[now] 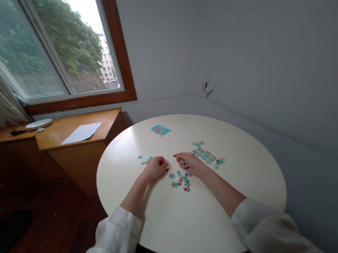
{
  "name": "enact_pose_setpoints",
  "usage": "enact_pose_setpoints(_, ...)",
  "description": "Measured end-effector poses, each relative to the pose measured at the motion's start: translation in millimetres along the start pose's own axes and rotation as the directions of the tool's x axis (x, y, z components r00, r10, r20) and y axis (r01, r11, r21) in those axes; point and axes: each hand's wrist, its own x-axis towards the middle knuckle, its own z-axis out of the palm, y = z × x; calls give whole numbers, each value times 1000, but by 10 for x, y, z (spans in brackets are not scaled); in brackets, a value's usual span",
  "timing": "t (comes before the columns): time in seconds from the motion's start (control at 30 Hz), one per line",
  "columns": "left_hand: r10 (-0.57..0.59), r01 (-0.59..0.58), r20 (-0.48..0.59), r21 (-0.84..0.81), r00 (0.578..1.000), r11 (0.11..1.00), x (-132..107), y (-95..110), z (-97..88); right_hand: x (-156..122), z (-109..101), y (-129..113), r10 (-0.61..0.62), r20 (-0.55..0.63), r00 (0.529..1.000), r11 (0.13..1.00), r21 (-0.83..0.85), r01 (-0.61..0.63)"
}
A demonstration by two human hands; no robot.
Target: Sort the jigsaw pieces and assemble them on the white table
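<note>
My left hand is closed, its fingers curled over the table beside a pale jigsaw piece; whatever it may pinch is too small to make out. Facing it, my right hand is closed around teal jigsaw pieces, with the index finger pointing left. Just below the hands lies a loose cluster of pink, teal and yellow pieces. A larger spread of teal and pale pieces is right of my right hand. A few teal pieces lie behind my left hand.
The pieces lie on a round white table. Toward its far edge is a colourful picture card. Left of it stands a wooden desk with a paper sheet and a white plate. Grey walls and a window are behind.
</note>
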Motion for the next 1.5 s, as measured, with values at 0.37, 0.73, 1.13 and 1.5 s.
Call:
enact_pose_setpoints(0.37,291,-229,177,-303,940,925,-40,27,50,29,36,-56,81,-241,967,916,399,23)
enact_pose_setpoints(0.73,110,-164,-198,-281,974,946,3,73,38,34,41,-63,146,-146,978,891,450,-66)
enact_pose_setpoints(1.13,169,-200,-254,-103,952,974,-16,106,123,-52,127,-31,199,128,972,932,281,-228)
enact_pose_setpoints(1.5,108,-145,-187,-194,976,970,-44,174,103,-81,144,-25,211,168,963,928,275,-251)
